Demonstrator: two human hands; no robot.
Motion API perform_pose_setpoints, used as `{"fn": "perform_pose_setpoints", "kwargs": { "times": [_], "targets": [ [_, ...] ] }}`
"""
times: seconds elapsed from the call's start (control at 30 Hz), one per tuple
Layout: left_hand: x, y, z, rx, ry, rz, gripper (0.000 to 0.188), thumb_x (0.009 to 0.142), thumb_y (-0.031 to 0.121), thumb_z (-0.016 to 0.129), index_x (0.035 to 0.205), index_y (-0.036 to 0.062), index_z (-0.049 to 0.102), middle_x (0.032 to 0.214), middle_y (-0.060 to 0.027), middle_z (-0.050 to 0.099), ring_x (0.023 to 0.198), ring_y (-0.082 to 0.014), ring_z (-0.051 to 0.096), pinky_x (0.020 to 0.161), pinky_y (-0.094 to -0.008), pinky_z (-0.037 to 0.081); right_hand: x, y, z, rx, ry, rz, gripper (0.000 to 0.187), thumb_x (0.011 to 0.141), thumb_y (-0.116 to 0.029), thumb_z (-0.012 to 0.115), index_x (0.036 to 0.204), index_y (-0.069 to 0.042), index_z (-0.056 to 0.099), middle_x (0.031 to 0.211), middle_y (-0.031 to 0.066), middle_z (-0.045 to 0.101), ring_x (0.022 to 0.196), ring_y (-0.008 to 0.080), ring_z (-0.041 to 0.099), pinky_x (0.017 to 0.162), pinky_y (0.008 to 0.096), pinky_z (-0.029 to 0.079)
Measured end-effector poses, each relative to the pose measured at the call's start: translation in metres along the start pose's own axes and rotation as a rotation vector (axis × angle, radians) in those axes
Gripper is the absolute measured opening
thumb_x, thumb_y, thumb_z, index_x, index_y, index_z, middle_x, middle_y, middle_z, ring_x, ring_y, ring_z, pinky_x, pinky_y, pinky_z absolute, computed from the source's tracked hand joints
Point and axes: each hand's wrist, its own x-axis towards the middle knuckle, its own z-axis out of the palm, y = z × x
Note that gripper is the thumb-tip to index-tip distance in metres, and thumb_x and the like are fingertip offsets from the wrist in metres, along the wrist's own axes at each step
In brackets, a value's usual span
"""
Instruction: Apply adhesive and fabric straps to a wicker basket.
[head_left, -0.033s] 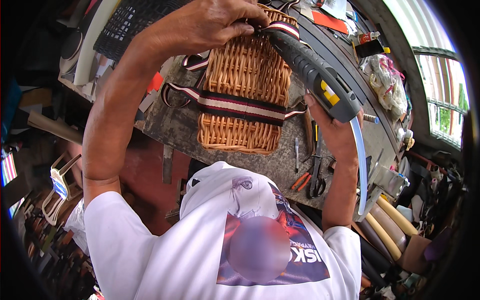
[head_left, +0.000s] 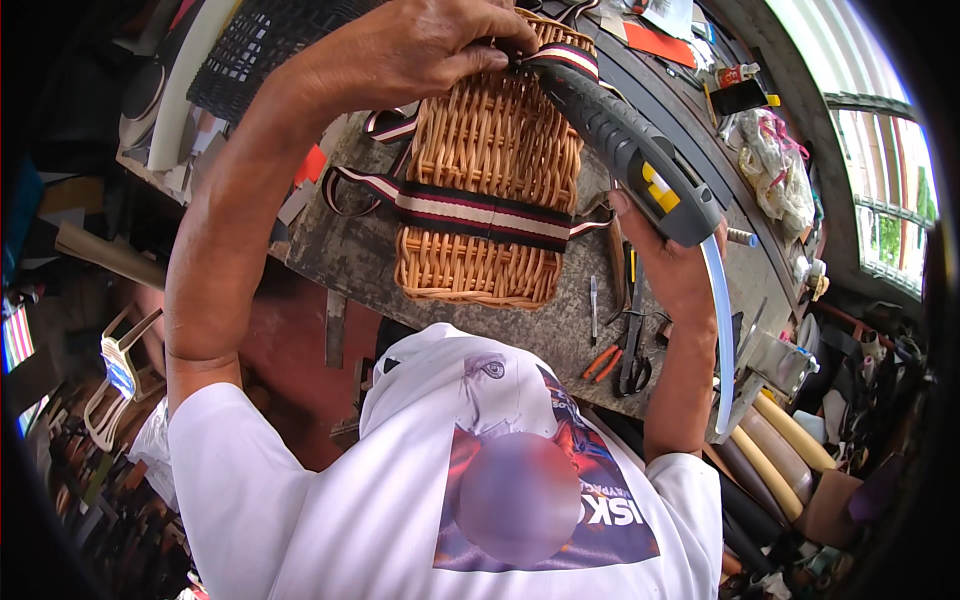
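A brown wicker basket (head_left: 495,140) lies on the worn workbench, wrapped by black, white and dark red striped straps (head_left: 480,214). My left hand (head_left: 455,45) is at the basket's far end, fingers pinched on the far striped strap (head_left: 565,55); what lies between the fingertips is partly hidden. My right hand (head_left: 665,240) grips a dark grey glue gun (head_left: 625,135) from below. Its nozzle points at the strap beside my left fingertips. Out of the gun's back, a long translucent glue stick (head_left: 722,340) curves down past my right forearm.
Right of the basket lie a white pen (head_left: 593,310), orange-handled pliers (head_left: 602,363) and black-handled scissors (head_left: 633,372). A black woven basket (head_left: 250,60) stands at the far left. Plastic bags (head_left: 775,170) lie by the window. A white chair (head_left: 122,380) stands at left.
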Motion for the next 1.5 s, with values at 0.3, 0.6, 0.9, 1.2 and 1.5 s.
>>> {"fn": "perform_pose_setpoints", "kwargs": {
  "times": [0.3, 0.6, 0.9, 1.2, 1.5],
  "targets": [
    [0.0, 0.005, -0.002, -0.001, -0.007, -0.027, 0.026, 0.094, 0.004, 0.06, 0.118, -0.0036, 0.064, 0.107, -0.0177, 0.063, 0.1, -0.0319, 0.06, 0.091, -0.0417, 0.048, -0.004, 0.003, -0.001, 0.044, 0.038, 0.079, 0.033, 0.078, -0.014, 0.084, 0.103, 0.002, 0.069, 0.087, 0.0128, 0.071, 0.073, 0.0229, 0.071, 0.069, 0.0331, 0.056],
    [-0.002, 0.005, -0.002, 0.013, -0.004, -0.006, 0.027, 0.093, 0.005, 0.061, 0.118, -0.0036, 0.063, 0.108, -0.0179, 0.062, 0.102, -0.0329, 0.061, 0.092, -0.0418, 0.048, -0.007, -0.001, 0.001, 0.139, -0.005, 0.084, 0.03, 0.079, -0.013, 0.084, 0.102, 0.001, 0.069, 0.082, 0.011, 0.07, 0.07, 0.0226, 0.069, 0.066, 0.0335, 0.054],
    [0.0, 0.005, -0.002, 0.013, -0.029, -0.048, 0.025, 0.094, 0.006, 0.06, 0.117, -0.0044, 0.063, 0.108, -0.019, 0.062, 0.103, -0.0337, 0.06, 0.092, -0.0422, 0.048, -0.011, 0.01, -0.005, 0.104, -0.048, -0.012, 0.029, 0.079, -0.012, 0.083, 0.102, -0.001, 0.07, 0.075, 0.0081, 0.067, 0.067, 0.022, 0.066, 0.065, 0.0326, 0.053],
    [-0.009, -0.021, 0.01, 0.14, 0.052, 0.038, 0.029, 0.095, 0.008, 0.06, 0.124, 0.0034, 0.064, 0.115, -0.0125, 0.063, 0.108, -0.0271, 0.063, 0.098, -0.0383, 0.051, -0.013, 0.0, -0.002, 0.214, -0.071, 0.265, 0.032, 0.08, -0.011, 0.082, 0.107, 0.0, 0.069, 0.093, 0.01, 0.071, 0.074, 0.0205, 0.069, 0.069, 0.0314, 0.054],
    [-0.008, -0.018, 0.008, 0.176, 0.047, 0.026, 0.029, 0.095, 0.007, 0.06, 0.124, 0.0034, 0.065, 0.117, -0.0134, 0.064, 0.109, -0.0284, 0.063, 0.1, -0.0385, 0.051, -0.011, 0.002, -0.001, 0.078, 0.0, 0.111, 0.04, 0.077, -0.01, 0.083, 0.113, 0.002, 0.068, 0.101, 0.0134, 0.071, 0.084, 0.0231, 0.072, 0.076, 0.0346, 0.056]
  ]
}}
